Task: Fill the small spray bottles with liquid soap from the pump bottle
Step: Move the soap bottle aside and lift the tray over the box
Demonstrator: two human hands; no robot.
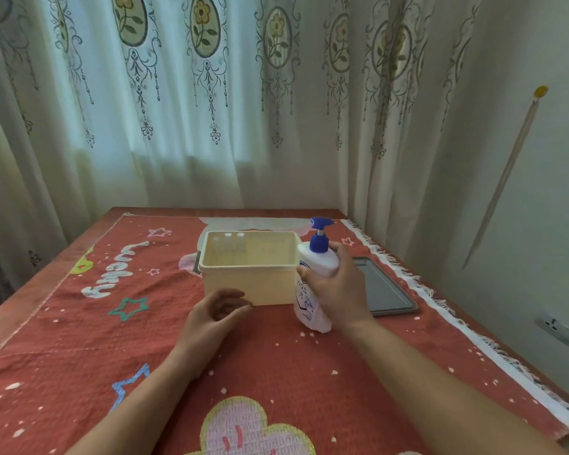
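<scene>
A white pump bottle with a blue pump head stands tilted just right of a cream plastic box. My right hand grips the bottle around its upper body. Small clear spray bottles with white caps stand inside the box at its far left corner, partly hidden by the box wall. My left hand hovers in front of the box's near left corner with its fingers loosely curled, holding nothing.
A grey tray lies flat to the right of the bottle. A red patterned cloth covers the table. Curtains hang behind the table and a wall stands close on the right.
</scene>
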